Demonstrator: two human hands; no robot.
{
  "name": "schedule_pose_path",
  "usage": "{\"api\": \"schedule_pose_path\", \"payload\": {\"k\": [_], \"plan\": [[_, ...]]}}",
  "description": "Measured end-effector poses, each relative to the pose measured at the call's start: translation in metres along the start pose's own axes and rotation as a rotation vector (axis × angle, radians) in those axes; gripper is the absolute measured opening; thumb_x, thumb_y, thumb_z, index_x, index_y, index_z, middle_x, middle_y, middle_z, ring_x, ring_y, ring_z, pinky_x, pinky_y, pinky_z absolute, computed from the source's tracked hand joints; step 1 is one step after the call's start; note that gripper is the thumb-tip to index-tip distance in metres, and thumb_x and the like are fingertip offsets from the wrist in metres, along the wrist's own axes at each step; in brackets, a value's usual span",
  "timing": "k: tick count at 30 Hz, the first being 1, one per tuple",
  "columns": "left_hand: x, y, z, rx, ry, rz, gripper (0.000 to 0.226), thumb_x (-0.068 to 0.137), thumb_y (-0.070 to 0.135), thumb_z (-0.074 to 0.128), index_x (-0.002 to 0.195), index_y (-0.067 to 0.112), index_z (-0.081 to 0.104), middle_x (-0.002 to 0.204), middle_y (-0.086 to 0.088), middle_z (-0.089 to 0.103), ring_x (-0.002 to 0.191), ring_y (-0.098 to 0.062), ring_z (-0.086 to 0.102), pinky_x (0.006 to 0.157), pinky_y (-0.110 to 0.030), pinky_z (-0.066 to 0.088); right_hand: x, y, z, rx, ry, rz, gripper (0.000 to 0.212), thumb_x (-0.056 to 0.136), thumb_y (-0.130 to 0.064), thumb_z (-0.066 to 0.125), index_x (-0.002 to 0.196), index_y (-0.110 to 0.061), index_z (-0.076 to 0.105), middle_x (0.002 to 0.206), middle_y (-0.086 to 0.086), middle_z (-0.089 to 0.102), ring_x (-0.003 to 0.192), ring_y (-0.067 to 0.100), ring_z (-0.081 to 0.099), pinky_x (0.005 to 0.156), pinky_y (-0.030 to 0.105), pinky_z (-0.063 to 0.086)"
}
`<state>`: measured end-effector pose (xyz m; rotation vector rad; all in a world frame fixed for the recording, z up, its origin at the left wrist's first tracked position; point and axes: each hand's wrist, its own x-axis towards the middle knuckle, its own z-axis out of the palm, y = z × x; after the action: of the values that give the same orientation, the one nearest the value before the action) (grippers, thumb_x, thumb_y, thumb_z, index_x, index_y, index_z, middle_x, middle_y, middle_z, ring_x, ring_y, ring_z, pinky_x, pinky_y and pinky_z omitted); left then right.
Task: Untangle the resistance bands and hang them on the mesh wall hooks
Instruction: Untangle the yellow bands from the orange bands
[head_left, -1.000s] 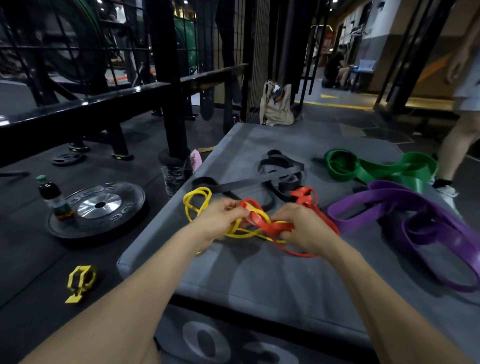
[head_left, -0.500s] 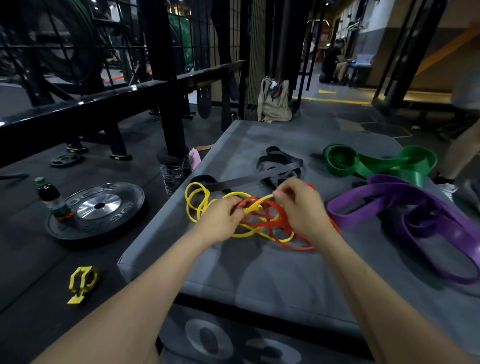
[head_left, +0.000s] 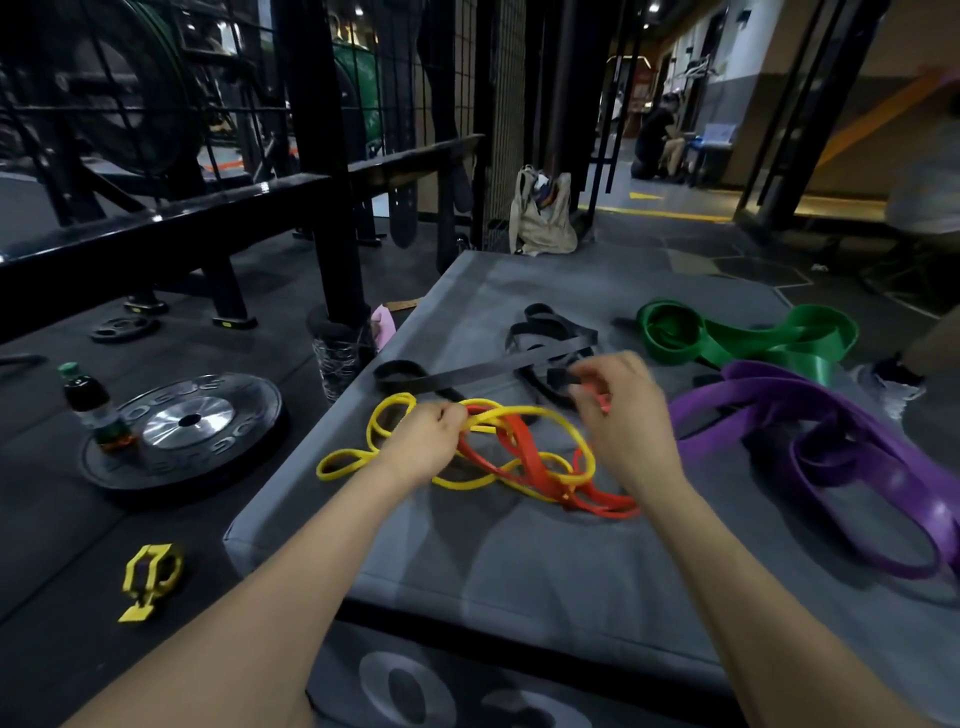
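Observation:
A thin yellow band (head_left: 387, 415) and a red band (head_left: 524, 457) lie knotted together on a grey padded box (head_left: 545, 561). My left hand (head_left: 423, 441) grips the yellow band near the knot. My right hand (head_left: 623, 421), blurred by motion, is raised a little and pinches a loop of the red band. A black band (head_left: 467, 371) lies behind the tangle, a green band (head_left: 748, 335) at the back right, a wide purple band (head_left: 857, 457) on the right. The mesh wall (head_left: 501, 119) stands behind the box.
On the floor at left are a weight plate (head_left: 182, 431), a bottle (head_left: 91, 405) and a yellow clip (head_left: 148, 577). A beige bag (head_left: 543, 218) leans at the mesh. A person's leg and shoe (head_left: 898, 369) stand at the right edge. Black rack bars run along the left.
My right hand has risen and moved right, pulling a red loop away from the tangle. My left hand stayed on the yellow band, and the bands have spread wider.

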<state>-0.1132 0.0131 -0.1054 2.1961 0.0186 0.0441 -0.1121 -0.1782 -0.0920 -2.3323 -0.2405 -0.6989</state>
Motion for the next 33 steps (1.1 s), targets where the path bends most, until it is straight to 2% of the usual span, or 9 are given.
{"api": "schedule_pose_path", "payload": {"k": [4, 9, 14, 17, 19, 23, 27, 30, 33], "plan": [[-0.003, 0.009, 0.006, -0.019, 0.016, 0.043, 0.035, 0.095, 0.015, 0.039, 0.060, 0.011, 0.042, 0.061, -0.004, 0.040, 0.062, -0.019, 0.037, 0.061, -0.032, 0.029, -0.013, -0.030, 0.013, -0.043, -0.268, -0.273, 0.026, 0.084, -0.017, 0.064, 0.109, -0.011, 0.063, 0.106, 0.006, 0.057, 0.102, 0.021, 0.049, 0.088, 0.024, 0.035], [-0.007, 0.009, 0.010, 0.025, -0.013, 0.130, 0.031, 0.093, 0.015, 0.043, 0.063, 0.011, 0.044, 0.059, -0.003, 0.041, 0.059, -0.019, 0.038, 0.058, -0.031, 0.031, -0.013, -0.030, 0.022, -0.050, -0.404, -0.205, 0.019, 0.089, -0.020, 0.058, 0.103, -0.008, 0.064, 0.099, 0.008, 0.053, 0.101, 0.021, 0.048, 0.083, 0.029, 0.037], [0.002, -0.008, -0.001, 0.089, 0.012, 0.125, 0.030, 0.094, 0.024, 0.041, 0.066, 0.018, 0.048, 0.073, -0.009, 0.061, 0.081, -0.033, 0.057, 0.079, -0.042, 0.045, 0.000, -0.010, 0.013, 0.265, -0.074, 0.084, 0.012, 0.091, -0.016, 0.057, 0.082, -0.011, 0.064, 0.080, 0.001, 0.056, 0.077, 0.014, 0.050, 0.070, 0.023, 0.032], [0.003, -0.009, -0.003, 0.121, 0.001, 0.116, 0.028, 0.096, 0.022, 0.041, 0.070, 0.015, 0.051, 0.072, -0.009, 0.058, 0.078, -0.033, 0.056, 0.076, -0.041, 0.045, 0.002, 0.001, 0.009, 0.537, 0.074, 0.397, 0.020, 0.093, -0.016, 0.053, 0.075, -0.018, 0.058, 0.071, -0.001, 0.057, 0.071, 0.015, 0.051, 0.068, 0.029, 0.040], [0.004, -0.009, -0.002, 0.097, -0.011, 0.098, 0.028, 0.095, 0.022, 0.043, 0.072, 0.010, 0.054, 0.066, -0.005, 0.057, 0.073, -0.030, 0.056, 0.074, -0.038, 0.047, -0.001, 0.005, 0.009, 0.420, 0.066, 0.458, 0.014, 0.094, -0.015, 0.051, 0.086, -0.011, 0.062, 0.079, 0.004, 0.059, 0.080, 0.024, 0.055, 0.072, 0.031, 0.040], [0.004, -0.011, -0.002, 0.087, -0.026, 0.083, 0.033, 0.094, 0.019, 0.045, 0.062, 0.013, 0.044, 0.058, 0.000, 0.046, 0.058, -0.019, 0.045, 0.062, -0.037, 0.039, -0.005, 0.002, 0.008, -0.385, -0.081, 0.048, 0.036, 0.087, -0.013, 0.054, 0.123, -0.016, 0.058, 0.123, 0.006, 0.052, 0.114, 0.032, 0.042, 0.092, 0.041, 0.034], [0.003, -0.009, -0.001, 0.087, -0.025, 0.112, 0.026, 0.090, 0.025, 0.046, 0.071, 0.011, 0.058, 0.067, -0.004, 0.056, 0.065, -0.021, 0.051, 0.066, -0.037, 0.044, -0.016, -0.031, 0.024, -0.415, -0.245, -0.390, 0.048, 0.067, -0.019, 0.041, 0.109, -0.018, 0.065, 0.103, -0.001, 0.066, 0.096, 0.026, 0.061, 0.084, 0.039, 0.047], [0.000, -0.009, 0.000, 0.106, -0.044, 0.148, 0.024, 0.088, 0.022, 0.048, 0.073, 0.006, 0.057, 0.066, -0.005, 0.054, 0.063, -0.019, 0.048, 0.067, -0.042, 0.045, -0.019, -0.033, 0.031, -0.410, -0.468, -0.364, 0.047, 0.078, -0.024, 0.045, 0.124, -0.016, 0.050, 0.118, 0.001, 0.054, 0.115, 0.024, 0.047, 0.102, 0.035, 0.026], [-0.002, -0.008, 0.000, 0.062, -0.058, 0.145, 0.024, 0.091, 0.016, 0.047, 0.071, 0.003, 0.054, 0.063, -0.001, 0.048, 0.061, -0.015, 0.043, 0.062, -0.032, 0.037, -0.013, -0.023, 0.032, -0.416, -0.381, -0.350, 0.027, 0.088, -0.026, 0.050, 0.115, -0.020, 0.050, 0.113, -0.001, 0.051, 0.115, 0.021, 0.044, 0.097, 0.032, 0.020]]}}
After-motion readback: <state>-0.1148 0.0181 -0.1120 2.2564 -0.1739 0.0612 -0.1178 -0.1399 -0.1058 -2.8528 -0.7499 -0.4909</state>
